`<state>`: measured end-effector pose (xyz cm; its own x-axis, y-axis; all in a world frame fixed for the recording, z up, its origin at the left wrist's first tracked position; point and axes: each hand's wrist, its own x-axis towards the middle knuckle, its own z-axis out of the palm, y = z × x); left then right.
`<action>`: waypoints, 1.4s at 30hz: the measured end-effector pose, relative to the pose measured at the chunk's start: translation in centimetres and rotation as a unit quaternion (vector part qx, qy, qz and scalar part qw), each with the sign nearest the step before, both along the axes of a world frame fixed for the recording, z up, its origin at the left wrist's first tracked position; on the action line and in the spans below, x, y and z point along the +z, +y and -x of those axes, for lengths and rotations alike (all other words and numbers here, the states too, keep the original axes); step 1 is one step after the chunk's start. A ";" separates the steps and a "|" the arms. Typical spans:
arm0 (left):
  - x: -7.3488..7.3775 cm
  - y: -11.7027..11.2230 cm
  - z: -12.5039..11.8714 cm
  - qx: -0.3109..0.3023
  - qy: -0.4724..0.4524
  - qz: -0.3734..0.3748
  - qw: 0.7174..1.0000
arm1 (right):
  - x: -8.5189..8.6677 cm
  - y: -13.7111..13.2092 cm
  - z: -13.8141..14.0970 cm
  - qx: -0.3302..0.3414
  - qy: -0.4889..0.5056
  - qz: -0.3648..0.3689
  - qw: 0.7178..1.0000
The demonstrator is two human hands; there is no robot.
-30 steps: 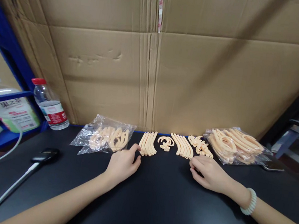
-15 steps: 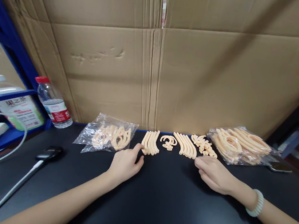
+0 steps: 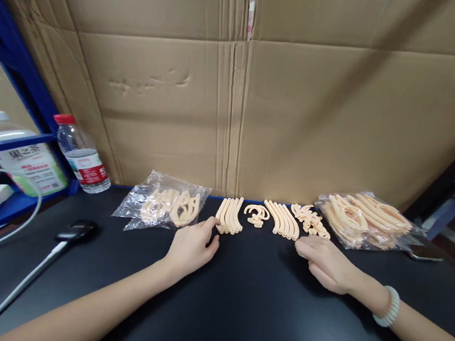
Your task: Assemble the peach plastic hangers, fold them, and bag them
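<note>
The left hand (image 3: pixel 192 247) lies on the smooth black desk (image 3: pixel 243 307) near its back edge. Its grip is loose and pinches nothing; only the index fingertip touches a row of peach plastic strips (image 3: pixel 230 214), slightly bent and laid side by side. The right hand (image 3: pixel 326 262) rests flat, its grip spread and holding nothing, just in front of a heap of small pieces (image 3: pixel 311 220) of the same plastic. Between the two are round hooks (image 3: pixel 256 214) and a second row (image 3: pixel 286 220) of strips. A clear crinkled left bag (image 3: pixel 164 206) and right bag (image 3: pixel 366 219) hold more parts. Creased cardboard (image 3: pixel 301 119) stands behind, and a water bottle (image 3: pixel 81 155) stands at the back left corner.
</note>
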<state>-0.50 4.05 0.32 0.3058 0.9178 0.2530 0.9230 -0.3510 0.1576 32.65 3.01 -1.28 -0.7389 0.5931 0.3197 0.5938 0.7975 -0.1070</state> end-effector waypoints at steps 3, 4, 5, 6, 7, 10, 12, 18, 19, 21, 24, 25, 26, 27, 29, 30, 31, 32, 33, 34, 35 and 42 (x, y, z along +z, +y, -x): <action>-0.1 0.0 0.0 -0.008 -0.012 -0.010 1.000 | 0.1 -0.1 0.0 -0.004 0.002 0.002 1.000; -0.1 0.0 0.0 -0.010 -0.016 -0.014 1.000 | 0.1 -0.1 0.1 -0.009 0.002 0.002 1.000; -0.1 0.0 0.0 -0.013 -0.018 -0.017 1.000 | 0.1 -0.2 0.1 -0.013 0.003 0.002 1.000; -0.1 0.0 0.0 -0.015 -0.020 -0.020 0.999 | 0.2 -0.2 0.2 -0.017 0.003 0.001 1.000; -0.1 0.0 0.0 -0.017 -0.021 -0.023 0.999 | 0.2 -0.2 0.2 -0.020 0.002 -0.002 1.000; -0.1 0.0 0.0 -0.023 -0.022 -0.028 0.999 | 0.3 -0.4 0.3 -0.023 -0.003 -0.010 1.000; -0.1 0.0 0.0 -0.026 -0.022 -0.030 0.999 | 0.4 -0.4 0.4 -0.028 -0.012 -0.012 0.999; -0.2 -0.1 0.1 -0.026 -0.026 -0.033 0.999 | 0.5 -0.4 0.4 -0.038 -0.040 -0.022 0.998; -0.2 -0.1 0.1 -0.027 -0.026 -0.032 0.999 | 0.5 -0.4 0.4 -0.039 -0.043 -0.023 0.998; -0.2 0.0 0.1 -0.029 -0.026 -0.031 0.999 | 0.5 -0.4 0.4 -0.042 -0.048 -0.027 0.998; -0.2 0.0 0.1 -0.031 -0.024 -0.029 0.999 | 0.4 -0.4 0.4 -0.039 -0.047 -0.036 0.998; -0.3 0.0 0.1 -0.031 -0.023 -0.029 0.999 | 0.4 -0.4 0.4 -0.037 -0.045 -0.040 0.998; -0.3 0.0 0.1 -0.031 -0.022 -0.029 0.999 | 0.4 -0.3 0.4 -0.035 -0.042 -0.044 0.998; -0.3 0.0 0.1 -0.030 -0.021 -0.029 0.999 | 0.4 -0.3 0.5 -0.035 -0.039 -0.049 0.997; -0.3 0.0 0.1 -0.030 -0.019 -0.030 0.999 | 0.4 -0.3 0.7 -0.034 -0.031 -0.060 0.997; -0.4 0.0 0.1 -0.030 -0.018 -0.030 0.999 | 0.5 -0.3 0.9 -0.031 -0.026 -0.067 0.997; -0.4 0.0 0.1 -0.030 -0.017 -0.030 0.999 | 0.6 -0.3 1.1 -0.026 -0.023 -0.075 0.997; -0.4 0.0 0.1 -0.030 -0.017 -0.030 0.999 | 0.6 -0.3 1.4 -0.020 -0.018 -0.082 0.996; -0.3 0.0 0.1 -0.030 -0.017 -0.031 0.999 | 0.7 -0.4 1.7 -0.017 -0.011 -0.087 0.996; -0.3 0.0 0.1 -0.031 -0.017 -0.031 0.999 | 0.9 -0.4 2.2 -0.020 -0.001 -0.090 0.996; -0.3 -0.1 0.0 -0.031 -0.017 -0.032 0.999 | 1.0 -0.4 2.6 -0.032 0.012 -0.088 0.995; -0.2 -0.1 0.0 -0.035 -0.021 -0.036 0.999 | 2.5 1.3 6.8 -0.162 0.070 -0.021 0.984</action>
